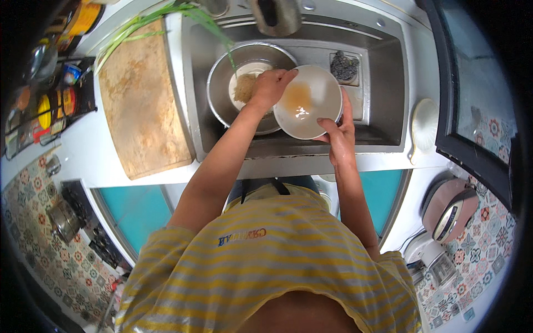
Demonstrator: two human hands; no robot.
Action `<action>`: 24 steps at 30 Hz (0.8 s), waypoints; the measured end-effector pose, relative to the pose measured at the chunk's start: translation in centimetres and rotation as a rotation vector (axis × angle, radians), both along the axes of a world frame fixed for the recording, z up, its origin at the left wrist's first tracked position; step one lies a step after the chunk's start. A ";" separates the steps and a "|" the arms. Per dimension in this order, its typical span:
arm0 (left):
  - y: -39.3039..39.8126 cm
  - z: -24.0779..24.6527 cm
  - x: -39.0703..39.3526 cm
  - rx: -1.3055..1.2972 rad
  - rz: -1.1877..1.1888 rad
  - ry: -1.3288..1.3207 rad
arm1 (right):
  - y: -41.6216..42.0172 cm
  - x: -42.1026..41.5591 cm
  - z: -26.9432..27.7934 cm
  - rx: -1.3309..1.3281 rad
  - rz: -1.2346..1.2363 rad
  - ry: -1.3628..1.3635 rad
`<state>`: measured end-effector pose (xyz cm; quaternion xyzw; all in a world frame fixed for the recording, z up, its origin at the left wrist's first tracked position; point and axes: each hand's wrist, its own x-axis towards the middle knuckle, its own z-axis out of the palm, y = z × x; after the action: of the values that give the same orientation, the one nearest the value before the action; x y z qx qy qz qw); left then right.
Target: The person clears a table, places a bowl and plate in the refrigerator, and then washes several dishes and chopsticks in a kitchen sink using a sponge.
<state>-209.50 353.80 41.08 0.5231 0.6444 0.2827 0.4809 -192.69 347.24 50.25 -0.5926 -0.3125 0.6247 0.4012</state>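
Observation:
Over the sink, my right hand (342,139) grips a white bowl (308,129) by its lower right rim, the thumb inside. Yellowish liquid lies in this bowl, which seems slightly tilted. My left hand (270,87) is at the bowl's upper left edge, its fingers reaching the rim; whether it grips the rim is hard to tell. Below and left of it, a stainless steel basin (216,100) stands in the sink. Inside the basin is a smaller white bowl (234,89) with a light brown clump (245,87), partly hidden by my left hand.
The metal sink (385,91) holds a dark scouring pad (344,66) at its drain. Left of it lies a wooden cutting board (141,104) with green onions (137,29) across its top, their leaves hanging over the basin. A faucet (277,16) stands behind; a pale ladle-like utensil (424,125) lies right.

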 end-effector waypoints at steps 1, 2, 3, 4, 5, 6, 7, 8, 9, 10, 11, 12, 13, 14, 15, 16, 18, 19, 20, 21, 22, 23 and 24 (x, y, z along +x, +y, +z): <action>0.2 -0.1 0.4 -0.036 0.066 -0.075 | 0.1 0.2 -0.1 -0.013 -0.030 0.033; 0.3 -0.7 0.9 -0.074 0.130 -0.151 | 0.2 0.7 -0.2 -0.025 -0.062 0.067; 0.3 -1.2 0.8 -0.112 0.205 -0.218 | 0.3 1.1 -0.2 -0.046 -0.114 0.099; 0.6 -1.9 0.7 -0.104 0.071 -0.025 | 0.0 1.8 -0.5 -0.072 -0.173 0.125; 0.7 -2.6 1.6 0.087 0.056 0.102 | -0.2 2.7 -0.7 -0.096 -0.233 0.152; 0.4 -2.9 2.9 0.277 0.043 0.226 | -0.5 4.0 -1.2 -0.078 -0.259 0.151; 0.3 -3.3 4.0 0.469 0.034 0.351 | -0.7 5.3 -1.5 -0.072 -0.294 0.148; 1.0 -3.9 5.5 0.488 -0.042 0.286 | -1.0 6.6 -1.7 -0.065 -0.331 0.144; 1.7 -4.0 7.1 0.409 -0.115 0.242 | -1.1 7.7 -1.9 -0.057 -0.366 0.143; 2.7 -4.0 8.7 0.331 -0.182 0.200 | -1.2 8.5 -1.7 -0.072 -0.409 0.125; 3.6 -4.1 10.4 0.253 -0.249 0.157 | -1.4 9.3 -1.4 -0.086 -0.454 0.106; 4.8 -5.1 11.8 0.181 -0.347 0.224 | -1.7 10.2 -1.6 -0.030 -0.439 0.022; 6.1 -7.3 13.2 0.242 -0.387 0.309 | -1.9 11.0 -1.6 -0.003 -0.462 0.025; 7.4 -10.1 14.8 0.302 -0.432 0.389 | -2.2 11.4 -1.5 -0.009 -0.499 -0.002; 8.6 -12.1 16.4 0.359 -0.475 0.471 | -2.4 12.0 -1.4 -0.018 -0.536 -0.029; 9.3 -13.1 18.2 0.393 -0.555 0.551 | -2.6 12.8 -1.7 -0.015 -0.560 -0.033; 11.4 -15.2 20.4 0.633 -0.696 0.735 | -3.4 14.4 -2.2 -0.033 -0.616 -0.052; 11.7 -16.2 21.3 0.745 -0.773 0.815 | -3.7 14.8 -2.3 -0.041 -0.642 -0.056; 12.1 -16.5 21.9 0.591 -0.850 0.823 | -3.6 14.9 -2.4 -0.047 -0.669 -0.055; 12.7 -16.9 22.2 0.442 -0.921 0.836 | -3.3 14.8 -2.4 -0.044 -0.695 -0.051; 13.2 -17.8 22.4 0.456 -0.941 0.842 | -2.9 14.8 -2.2 -0.058 -0.717 -0.075; 13.8 -18.6 22.1 0.467 -0.957 0.851 | -2.8 15.0 -2.4 -0.059 -0.714 -0.071; 14.2 -18.4 22.1 0.489 -0.978 0.862 | -2.5 15.3 -2.5 -0.055 -0.719 -0.064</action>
<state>-187.37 367.96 22.69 0.9120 0.3863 -0.0624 0.1226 -177.41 344.74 47.72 -0.6943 -0.0795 0.4328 0.5695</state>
